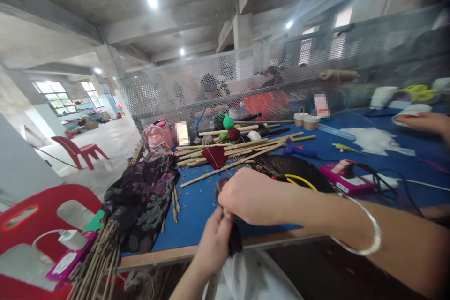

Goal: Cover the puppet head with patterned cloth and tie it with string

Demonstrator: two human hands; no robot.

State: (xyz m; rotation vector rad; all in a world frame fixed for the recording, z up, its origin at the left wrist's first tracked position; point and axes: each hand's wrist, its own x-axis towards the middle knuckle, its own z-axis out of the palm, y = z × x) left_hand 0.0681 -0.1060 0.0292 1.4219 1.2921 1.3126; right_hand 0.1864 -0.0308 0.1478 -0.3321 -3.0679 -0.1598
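Note:
My right hand [248,197] is closed in a fist at the table's near edge, with a silvery bracelet [376,239] on its wrist. Just below it, my left hand [216,236] is pinched, its fingertips almost against the right hand. A dark, soft-looking piece [235,240] hangs by the left fingers, too blurred to name. Another dark, blurred bit [221,191] shows beside the right fist. Beyond the hands lies a maroon knitted piece [215,157], a thin thread running from it toward the right fist.
Sticks [242,150], yarn balls [234,134], a blue glue gun [298,150] and a magenta power strip [346,180] lie on the blue table [191,206]. Camouflage cloth [144,201] covers the left corner. Another person's hand [427,122] touches a white roll at right. Perforated metal screen [158,96] stands behind.

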